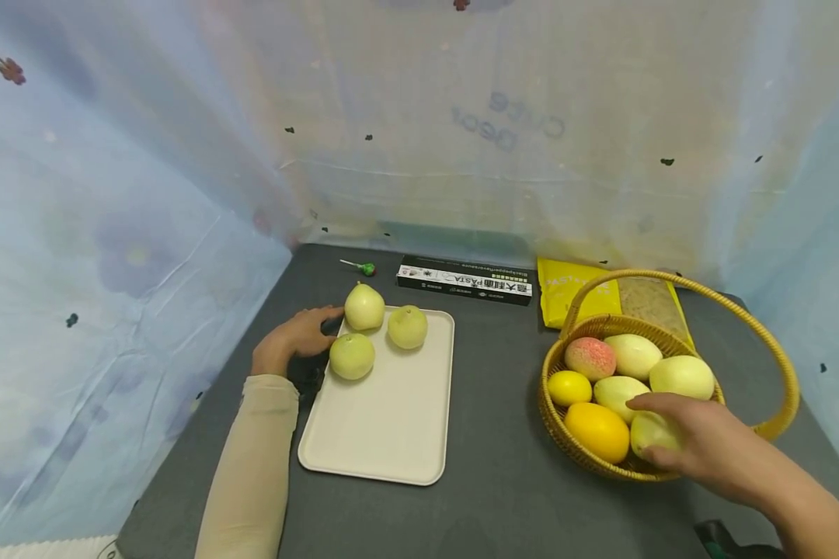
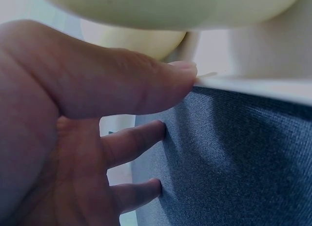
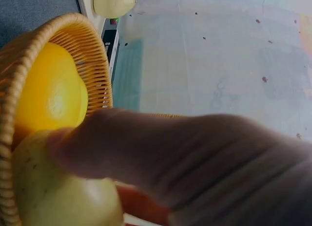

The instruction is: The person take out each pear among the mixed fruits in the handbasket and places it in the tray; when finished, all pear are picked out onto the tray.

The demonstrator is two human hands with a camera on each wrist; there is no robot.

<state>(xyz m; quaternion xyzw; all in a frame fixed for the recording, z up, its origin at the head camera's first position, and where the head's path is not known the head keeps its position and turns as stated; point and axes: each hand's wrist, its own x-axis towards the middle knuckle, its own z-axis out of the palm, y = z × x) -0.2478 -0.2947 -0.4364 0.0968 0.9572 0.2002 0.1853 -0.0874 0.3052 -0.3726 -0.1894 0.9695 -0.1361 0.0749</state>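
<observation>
At the front of the wicker basket [image 1: 552, 423], my right hand [image 1: 706, 442] holds a pale green, speckled pear [image 3: 58, 187], thumb on one side and fingers round the other. The pear [image 1: 650, 435] sits among the basket's fruit. My left hand [image 1: 301, 332] rests at the left edge of the cream tray [image 1: 391, 427], its thumb [image 2: 141, 84] along the rim and the lower fingertips on the dark tabletop. Close to that hand, three pale green fruits lie at the tray's far end: one with a stem [image 1: 364, 307], one at the left [image 1: 352, 356] and one at the right [image 1: 408, 327].
The basket also holds a pinkish peach [image 1: 590, 359], a lemon [image 1: 569, 387], a larger orange-yellow fruit [image 1: 597, 432] and several pale ones, under a tall handle [image 1: 748, 310]. Behind are a pasta box [image 1: 464, 279], a yellow pasta bag [image 1: 555, 291] and a green lollipop [image 1: 367, 269].
</observation>
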